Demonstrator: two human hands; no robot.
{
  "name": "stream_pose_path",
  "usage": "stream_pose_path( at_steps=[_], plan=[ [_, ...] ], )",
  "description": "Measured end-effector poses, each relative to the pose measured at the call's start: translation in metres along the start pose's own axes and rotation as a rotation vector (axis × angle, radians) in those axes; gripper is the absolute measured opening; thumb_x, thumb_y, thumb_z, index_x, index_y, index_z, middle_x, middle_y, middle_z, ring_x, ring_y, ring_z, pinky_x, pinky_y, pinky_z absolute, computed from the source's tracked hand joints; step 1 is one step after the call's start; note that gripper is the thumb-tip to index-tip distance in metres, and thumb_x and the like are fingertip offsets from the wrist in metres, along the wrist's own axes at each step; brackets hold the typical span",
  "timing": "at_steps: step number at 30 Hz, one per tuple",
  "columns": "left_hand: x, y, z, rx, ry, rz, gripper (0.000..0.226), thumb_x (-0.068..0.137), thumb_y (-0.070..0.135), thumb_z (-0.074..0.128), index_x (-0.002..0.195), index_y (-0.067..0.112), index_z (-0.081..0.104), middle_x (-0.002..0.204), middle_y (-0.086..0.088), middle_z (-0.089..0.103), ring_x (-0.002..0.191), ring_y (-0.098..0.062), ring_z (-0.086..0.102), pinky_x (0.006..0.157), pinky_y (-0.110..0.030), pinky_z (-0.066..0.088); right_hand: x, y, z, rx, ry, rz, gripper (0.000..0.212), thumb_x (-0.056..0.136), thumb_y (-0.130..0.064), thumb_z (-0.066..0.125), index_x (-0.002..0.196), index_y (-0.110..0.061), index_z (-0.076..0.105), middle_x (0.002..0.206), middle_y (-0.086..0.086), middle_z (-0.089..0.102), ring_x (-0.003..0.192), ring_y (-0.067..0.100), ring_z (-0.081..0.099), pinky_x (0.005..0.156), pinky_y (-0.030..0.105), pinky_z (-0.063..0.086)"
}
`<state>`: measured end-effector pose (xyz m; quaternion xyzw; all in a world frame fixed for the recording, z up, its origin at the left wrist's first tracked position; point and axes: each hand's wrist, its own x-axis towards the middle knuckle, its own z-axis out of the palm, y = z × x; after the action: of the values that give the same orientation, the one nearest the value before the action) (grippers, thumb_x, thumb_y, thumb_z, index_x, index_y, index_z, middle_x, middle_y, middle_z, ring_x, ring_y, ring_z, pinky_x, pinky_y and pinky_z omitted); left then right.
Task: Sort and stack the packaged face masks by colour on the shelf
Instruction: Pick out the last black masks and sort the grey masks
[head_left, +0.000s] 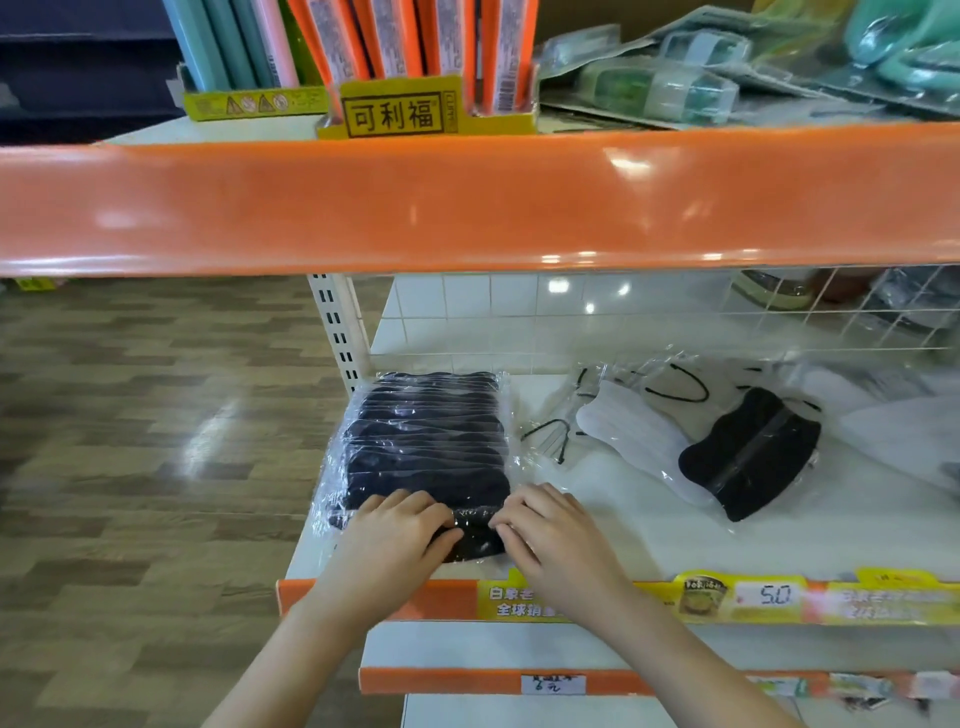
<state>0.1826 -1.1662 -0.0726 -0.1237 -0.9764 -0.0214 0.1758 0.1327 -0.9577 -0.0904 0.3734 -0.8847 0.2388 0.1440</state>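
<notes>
A stack of black face masks in clear wrappers (426, 441) lies at the left end of the white shelf (649, 530). My left hand (400, 530) and my right hand (545, 525) both rest on the stack's near edge, with fingers curled and pinching the wrapper there. To the right lies a white packaged mask (628, 421) with black ear loops. A single black packaged mask (753, 452) lies partly over it. More pale packaged masks (904, 431) sit at the far right, blurred.
An orange shelf edge (467, 202) hangs just above the work area. On the upper shelf stand orange packs in a yellow display box (405, 111) and green packaged goods (675, 88). A wire grid (831, 312) backs the shelf. Wood-pattern floor (156, 415) lies left.
</notes>
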Motion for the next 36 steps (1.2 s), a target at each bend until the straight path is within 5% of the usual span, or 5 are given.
stream_pose_path(
  at_steps=[13,21,26,30,36],
  plan=[
    [0.086,0.123,0.041,-0.074,0.108,-0.050,0.021,0.078,0.023,0.046,0.065,0.019,0.062,0.061,0.004,0.056,0.057,-0.020,0.056,0.049,-0.028,0.044,-0.049,0.107,-0.069,-0.222,0.094,0.120,0.027,0.087,-0.028,0.043,0.090,-0.022,0.069,0.094,-0.008,0.062,0.083,0.013,0.059,0.069,0.028,0.047],
    [0.134,0.187,0.056,-0.088,0.066,0.043,0.029,0.075,0.028,0.038,0.070,0.021,0.066,0.066,0.005,0.057,0.061,-0.019,0.058,0.047,-0.029,0.045,-0.075,0.172,-0.100,-0.310,0.106,0.222,0.020,0.077,-0.021,0.065,0.096,-0.018,0.069,0.097,-0.004,0.063,0.088,0.019,0.063,0.072,0.033,0.055],
    [0.151,0.222,0.067,-0.158,0.002,0.073,0.028,0.074,0.029,0.039,0.077,0.022,0.066,0.075,0.006,0.060,0.069,-0.017,0.060,0.053,-0.025,0.046,-0.092,0.201,-0.112,-0.310,0.101,0.259,0.047,0.058,-0.007,0.080,0.103,-0.017,0.068,0.115,0.004,0.061,0.106,0.023,0.052,0.079,0.040,0.053],
    [0.163,0.243,0.074,-0.148,-0.016,0.106,0.021,0.064,0.033,0.069,0.082,0.022,0.069,0.082,0.006,0.063,0.073,-0.015,0.063,0.055,-0.022,0.048,-0.101,0.220,-0.118,-0.306,0.082,0.223,0.053,0.059,-0.006,0.078,0.110,-0.015,0.064,0.125,0.008,0.058,0.115,0.022,0.043,0.079,0.042,0.053],
    [0.172,0.262,0.086,-0.089,-0.031,0.004,0.038,0.067,0.050,0.069,0.091,0.020,0.070,0.092,0.003,0.068,0.084,-0.018,0.067,0.064,-0.027,0.052,-0.101,0.234,-0.122,-0.304,0.068,0.223,0.046,0.057,-0.018,0.078,0.102,-0.017,0.071,0.110,0.000,0.068,0.099,0.021,0.066,0.077,0.035,0.055]
  ],
)
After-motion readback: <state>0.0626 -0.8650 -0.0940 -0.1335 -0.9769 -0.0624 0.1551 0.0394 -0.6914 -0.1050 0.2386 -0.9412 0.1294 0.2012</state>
